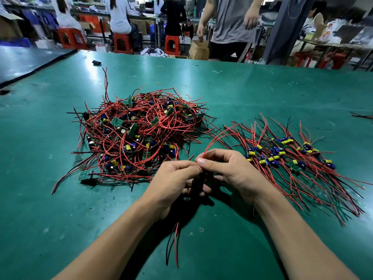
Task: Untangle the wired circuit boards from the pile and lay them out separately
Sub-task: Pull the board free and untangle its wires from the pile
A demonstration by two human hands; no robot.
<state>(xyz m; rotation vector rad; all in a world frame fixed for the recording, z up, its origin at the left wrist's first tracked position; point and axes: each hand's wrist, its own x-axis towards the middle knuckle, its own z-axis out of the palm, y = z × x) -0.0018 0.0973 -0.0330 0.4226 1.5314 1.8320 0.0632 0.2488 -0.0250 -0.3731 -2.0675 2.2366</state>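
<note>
A tangled pile [139,130] of small green circuit boards with red and black wires lies on the green table [242,93], left of centre. To the right, several boards [288,156] lie side by side in a row, wires fanned out. My left hand [171,178] and my right hand [228,168] meet in front of the pile, above the table. Together they hold one wired board [198,183], mostly hidden between the fingers. My right thumb and forefinger pinch its red wire [217,138], which arcs up to the right. Its other red and black wires [173,243] hang down between my forearms.
A single board [85,175] lies at the pile's near left edge. A small black object [96,62] and a rubber band [158,83] lie on the far part of the table. Beyond the far edge a person stands; others sit on red stools.
</note>
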